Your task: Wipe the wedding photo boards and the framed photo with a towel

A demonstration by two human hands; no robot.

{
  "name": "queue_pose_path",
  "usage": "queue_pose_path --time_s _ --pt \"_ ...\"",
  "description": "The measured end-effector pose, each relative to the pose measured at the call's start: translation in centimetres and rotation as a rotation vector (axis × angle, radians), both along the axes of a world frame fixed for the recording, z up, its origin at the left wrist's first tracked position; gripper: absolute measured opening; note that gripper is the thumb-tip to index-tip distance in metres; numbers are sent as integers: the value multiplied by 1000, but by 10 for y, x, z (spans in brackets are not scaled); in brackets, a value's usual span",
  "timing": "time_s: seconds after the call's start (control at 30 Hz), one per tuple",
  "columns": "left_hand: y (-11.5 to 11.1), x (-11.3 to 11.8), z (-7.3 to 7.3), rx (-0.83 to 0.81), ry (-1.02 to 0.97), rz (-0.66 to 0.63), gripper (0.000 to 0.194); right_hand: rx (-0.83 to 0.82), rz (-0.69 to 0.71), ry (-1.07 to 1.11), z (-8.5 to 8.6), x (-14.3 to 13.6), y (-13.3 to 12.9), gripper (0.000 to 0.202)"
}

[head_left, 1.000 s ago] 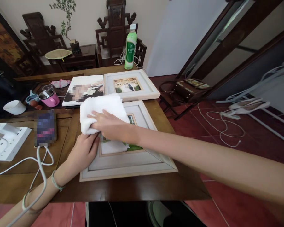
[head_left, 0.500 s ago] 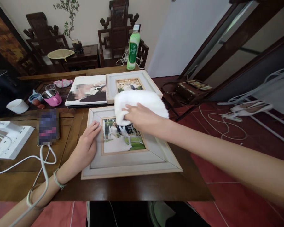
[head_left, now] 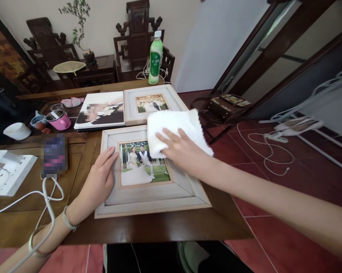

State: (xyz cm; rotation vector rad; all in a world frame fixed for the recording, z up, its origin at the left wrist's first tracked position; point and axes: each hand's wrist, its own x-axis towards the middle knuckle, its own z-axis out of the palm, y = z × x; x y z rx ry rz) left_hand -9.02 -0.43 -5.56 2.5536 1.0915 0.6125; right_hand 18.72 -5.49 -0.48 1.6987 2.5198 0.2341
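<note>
A whitish wooden picture frame lies flat near the table's front edge, with a wedding photo in its middle. My left hand rests on the frame's left side, its fingers stretched out over the border. Under my right hand is a white fluffy cloth, pressed onto the upper right part of the frame. The fingers of that hand are spread over the cloth, and its thumb is partly hidden. The cloth covers the photo's top right corner and some of the border.
Behind lie a second frame and a photo panel. A green bottle stands at the table's far edge. To the left are a pink mug, a white cup, a blurred-out phone-like item with a cable, and a power strip.
My right hand and the cloth have moved right and slightly towards me, uncovering more of the photo. The cloth is spread flatter. My left hand stays on the frame's left side.
</note>
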Motion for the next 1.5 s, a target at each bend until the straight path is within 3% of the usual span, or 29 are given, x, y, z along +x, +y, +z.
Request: queue_pose_path --time_s 0.2,0.33,0.43,0.57,0.7,0.8,1.0,1.17,1.3,1.5 --pt "0 -1 1 -44 10 -1 56 -111 50 65 -7 -22 -51 21" --pt "1 -4 1 -98 -35 -40 58 -73 189 194 1 -17 -78 20" --pt "1 -4 -2 -81 -73 -21 58 53 182 236 17 -1 -72 33" --pt "-1 -1 -3 -45 -100 3 60 248 51 64 30 22 -39 45" --pt "-1 1 -1 -49 -124 1 60 146 -12 -99 16 22 -11 34" --pt "0 1 0 -50 -126 4 57 55 -18 -117 -2 4 -11 31" --pt "1 1 -2 -41 -81 6 57 58 43 26 -18 -34 -66 16" --pt "1 0 -5 -8 -53 -17 55 106 187 164 -18 -38 -98 19" --pt "3 -2 -7 6 -41 -46 59 99 158 143 -16 -28 -74 19" --pt "6 -7 -9 2 -35 -82 62 122 67 53 -20 -5 2 34"
